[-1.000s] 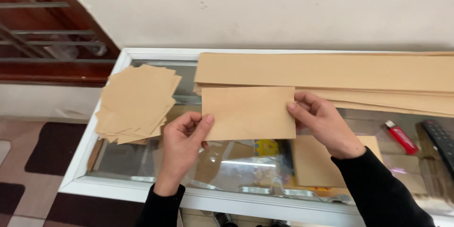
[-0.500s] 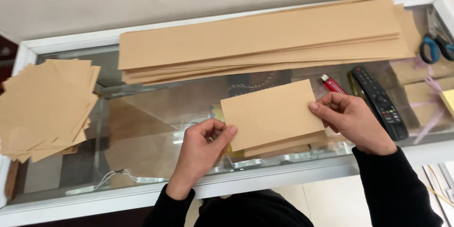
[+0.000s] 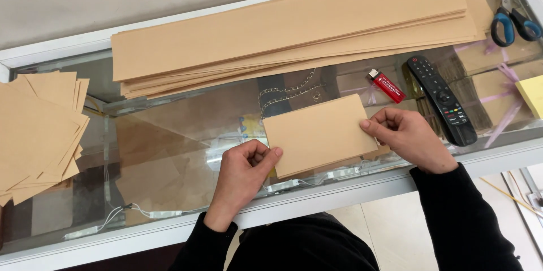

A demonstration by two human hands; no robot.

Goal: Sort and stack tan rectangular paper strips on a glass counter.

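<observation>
Brown kraft paper fills most of the glass countertop [image 3: 169, 135]: one long stack of strips [image 3: 294, 28] along the far edge, one loose pile of cut rectangles [image 3: 37, 129] at the left, and one small stack of rectangles [image 3: 319, 134] in the middle, near the front rail. How many sheets that small stack holds is hard to tell; at least two edges show. Both hands are clamped on it: the left hand [image 3: 243, 169] pinches its near-left corner between thumb and forefinger, and the right hand [image 3: 408, 138] pinches its right edge. The hands are well apart, with the stack between them. One red lighter [image 3: 387, 85] lies just beyond the right hand, one black remote control [image 3: 441, 99] just beside it, and one pair of blue-handled scissors [image 3: 512, 19] at the far right. Compared with half a second ago, the small stack sits slightly lower and squarer, and the view has shifted a little; the grip looks unchanged.
</observation>
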